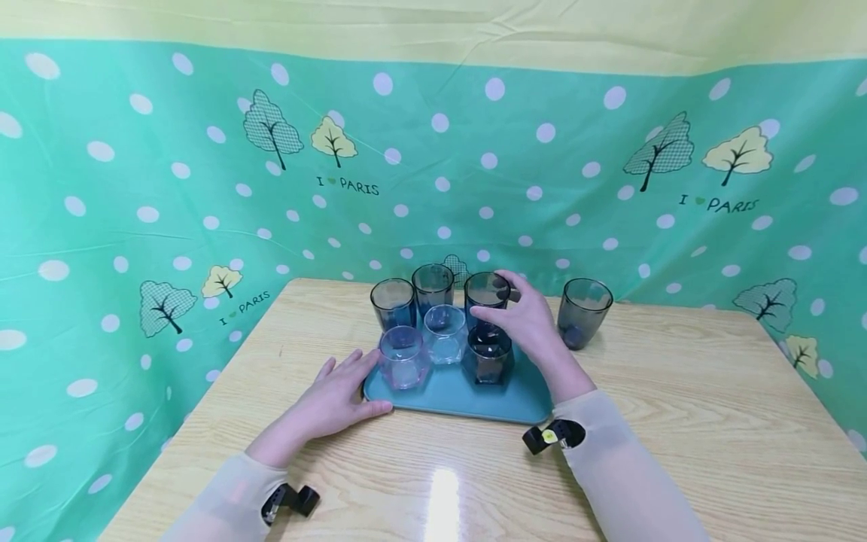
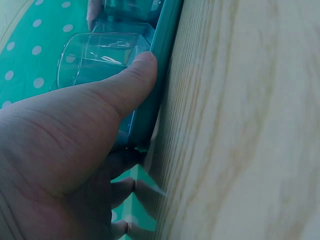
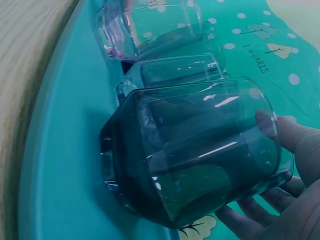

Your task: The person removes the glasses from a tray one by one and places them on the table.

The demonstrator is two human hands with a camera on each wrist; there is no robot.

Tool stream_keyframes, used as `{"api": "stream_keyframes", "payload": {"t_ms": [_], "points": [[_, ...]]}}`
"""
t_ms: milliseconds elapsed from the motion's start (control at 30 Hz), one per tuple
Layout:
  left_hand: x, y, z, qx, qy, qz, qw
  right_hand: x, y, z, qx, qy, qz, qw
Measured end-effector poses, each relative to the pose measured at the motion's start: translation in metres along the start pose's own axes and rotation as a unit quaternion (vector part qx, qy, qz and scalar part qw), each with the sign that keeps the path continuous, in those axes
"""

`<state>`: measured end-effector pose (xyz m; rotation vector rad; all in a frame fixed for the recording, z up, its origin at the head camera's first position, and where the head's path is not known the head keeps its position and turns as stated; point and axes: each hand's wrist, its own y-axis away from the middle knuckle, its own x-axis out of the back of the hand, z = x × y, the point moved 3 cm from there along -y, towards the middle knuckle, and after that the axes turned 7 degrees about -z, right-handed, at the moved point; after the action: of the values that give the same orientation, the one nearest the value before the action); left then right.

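My right hand [image 1: 530, 315] holds a tall dark-tinted glass [image 1: 485, 295] at the back right of the blue tray [image 1: 447, 400], thumb on one side and fingers on the other near its rim. In front of it on the tray sits a short dark glass [image 3: 190, 155], which fills much of the right wrist view and partly hides the held one. My left hand [image 1: 341, 399] rests at the tray's front left corner, fingers extended along the side, its thumb [image 2: 135, 75] at the rim. A short pink-tinted glass [image 1: 404, 360] stands right by those fingers.
Two more tall dark glasses [image 1: 393, 305] stand at the tray's back left, with a short clear glass [image 1: 445, 335] in the middle. Another tall dark glass [image 1: 584, 312] is on the wooden table [image 1: 677, 421] right of the tray. A green dotted cloth [image 1: 433, 165] hangs behind.
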<state>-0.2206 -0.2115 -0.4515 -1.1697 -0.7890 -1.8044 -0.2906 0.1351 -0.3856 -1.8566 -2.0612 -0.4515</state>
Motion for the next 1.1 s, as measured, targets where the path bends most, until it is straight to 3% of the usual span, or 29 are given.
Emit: {"api": "stream_keyframes", "payload": {"t_ms": [600,1100], "points": [[-0.001,0.0,-0.001,0.005,0.002,-0.004,1.0,0.029,0.017,-0.026,0.019,-0.011,0.041,0.9989],[-0.002,0.001,0.0,0.003,0.002,-0.003,1.0,0.045,0.04,-0.049,0.059,-0.019,0.046,0.997]]}}
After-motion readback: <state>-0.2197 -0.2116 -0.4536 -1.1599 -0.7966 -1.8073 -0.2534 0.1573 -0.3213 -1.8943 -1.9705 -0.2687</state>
